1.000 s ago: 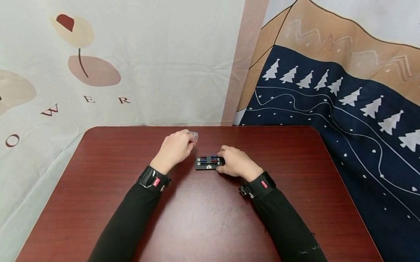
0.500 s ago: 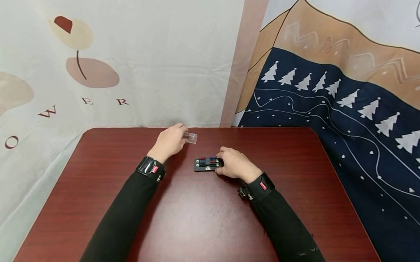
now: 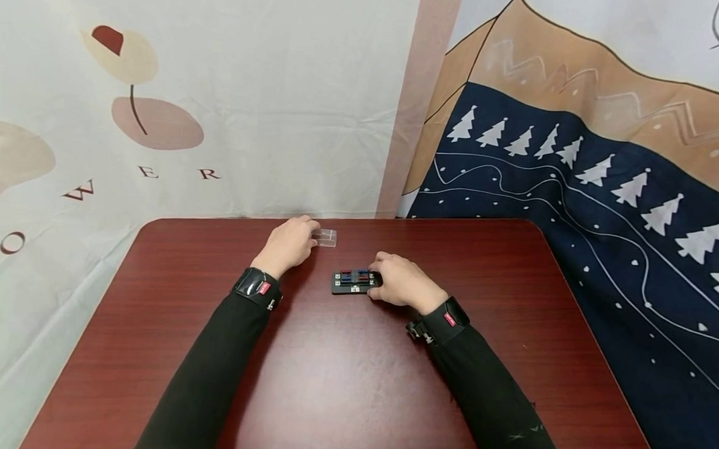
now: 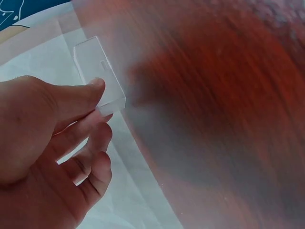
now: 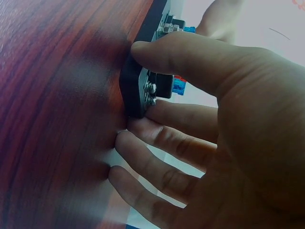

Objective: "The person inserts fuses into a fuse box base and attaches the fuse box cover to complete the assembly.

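A black fuse block (image 3: 351, 288) with red and blue blade fuses lies flat near the middle of the far half of the table. My right hand (image 3: 406, 282) holds its right end, thumb on the near side and fingers at the far side. Screw terminals and blue fuses (image 5: 178, 87) show beside the thumb in the right wrist view. Behind and left of the block, my left hand (image 3: 286, 245) pinches a clear plastic cover (image 4: 90, 55) between thumb and fingers. Part of the cover is behind the thumb. Whether it touches the table, I cannot tell.
The dark red wooden table (image 3: 328, 384) has its far edge just behind my left hand. A pale printed cloth (image 3: 280, 114) hangs behind it, and a navy cloth with white trees (image 3: 518, 171) hangs at the right.
My left hand has moved left, away from the fuse block, with the clear cover in it, and is nearly still over the last half second. The right hand keeps its hold on the block.
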{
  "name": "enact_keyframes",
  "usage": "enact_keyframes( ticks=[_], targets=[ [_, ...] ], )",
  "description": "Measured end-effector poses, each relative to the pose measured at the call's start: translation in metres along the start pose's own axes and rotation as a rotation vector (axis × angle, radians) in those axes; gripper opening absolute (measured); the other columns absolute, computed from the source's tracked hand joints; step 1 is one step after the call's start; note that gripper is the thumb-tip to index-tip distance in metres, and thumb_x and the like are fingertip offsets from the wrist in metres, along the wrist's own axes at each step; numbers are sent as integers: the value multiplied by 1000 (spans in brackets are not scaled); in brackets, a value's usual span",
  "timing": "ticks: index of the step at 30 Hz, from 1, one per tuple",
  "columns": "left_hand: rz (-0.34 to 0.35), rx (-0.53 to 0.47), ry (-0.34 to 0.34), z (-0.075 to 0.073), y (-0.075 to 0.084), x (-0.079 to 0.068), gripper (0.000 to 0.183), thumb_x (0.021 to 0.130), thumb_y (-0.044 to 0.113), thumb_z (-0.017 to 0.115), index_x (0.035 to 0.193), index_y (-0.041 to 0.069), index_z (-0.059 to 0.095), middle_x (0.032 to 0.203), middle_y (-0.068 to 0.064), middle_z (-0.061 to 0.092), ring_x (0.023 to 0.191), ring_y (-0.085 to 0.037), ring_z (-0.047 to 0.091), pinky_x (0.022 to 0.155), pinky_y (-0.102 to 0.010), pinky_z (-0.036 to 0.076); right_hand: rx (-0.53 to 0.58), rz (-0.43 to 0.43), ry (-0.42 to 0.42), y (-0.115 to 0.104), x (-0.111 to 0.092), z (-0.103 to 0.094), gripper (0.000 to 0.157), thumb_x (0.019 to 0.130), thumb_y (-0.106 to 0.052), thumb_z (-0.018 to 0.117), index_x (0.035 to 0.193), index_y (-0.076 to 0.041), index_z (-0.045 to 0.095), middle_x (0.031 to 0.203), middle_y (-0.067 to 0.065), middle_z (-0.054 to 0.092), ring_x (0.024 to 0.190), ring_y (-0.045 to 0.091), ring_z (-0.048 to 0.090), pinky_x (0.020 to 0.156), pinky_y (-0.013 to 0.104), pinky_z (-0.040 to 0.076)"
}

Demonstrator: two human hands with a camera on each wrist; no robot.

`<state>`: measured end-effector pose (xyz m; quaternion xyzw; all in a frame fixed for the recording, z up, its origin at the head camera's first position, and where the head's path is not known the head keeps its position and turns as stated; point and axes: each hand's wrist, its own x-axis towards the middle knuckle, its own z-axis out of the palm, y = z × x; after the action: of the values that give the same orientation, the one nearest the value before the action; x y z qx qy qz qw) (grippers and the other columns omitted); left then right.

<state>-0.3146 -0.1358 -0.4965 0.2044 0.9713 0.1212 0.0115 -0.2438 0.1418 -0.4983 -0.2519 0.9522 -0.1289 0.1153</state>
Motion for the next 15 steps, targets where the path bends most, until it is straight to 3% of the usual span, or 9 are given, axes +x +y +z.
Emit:
enact_keyframes(
  ticks=[8,15],
  targets=[
    [-44,-62,29,6,0,-8,35,99,17,71,131,5,70,124,-14,68,113,-35,68,94,-54,57,10,-6,-5,0,0,2,51,88,-34,79,132,-10,74,109,1,59,90,19,56,79,38,52],
    [-21,-76,69,1,10,-18,33,99,17,70,130,5,70,123,-13,69,108,-32,68,91,-53,58,18,-9,4,1,-1,-1,51,87,-34,79,131,-9,74,113,2,61,93,20,58,80,39,52]
  ],
)
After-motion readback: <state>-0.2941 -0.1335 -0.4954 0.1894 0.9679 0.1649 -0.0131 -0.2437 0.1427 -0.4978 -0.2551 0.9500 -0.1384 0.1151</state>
